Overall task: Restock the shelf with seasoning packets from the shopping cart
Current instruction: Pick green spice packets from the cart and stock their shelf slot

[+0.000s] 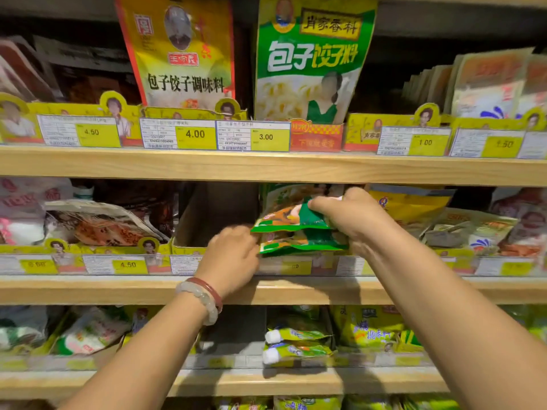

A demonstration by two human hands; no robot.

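Note:
A small stack of green seasoning packets point(291, 224) lies at the front of the middle shelf point(118, 287), in a slot just right of centre. My right hand point(347, 216) grips the top packets from the right, thumb and fingers curled round their edge. My left hand point(232, 257), with a bead bracelet and a red bangle on the wrist, touches the left end of the lower packets, fingers bent against them. More green packets stand behind the stack. The shopping cart is out of view.
An empty cardboard tray point(213, 220) sits left of the stack. Yellow packets point(411, 205) lie to the right, mixed packets point(100, 223) to the left. The upper shelf point(266, 165) holds tall yellow and green bags above price tags. The lower shelf point(260, 380) holds green packets point(299, 341).

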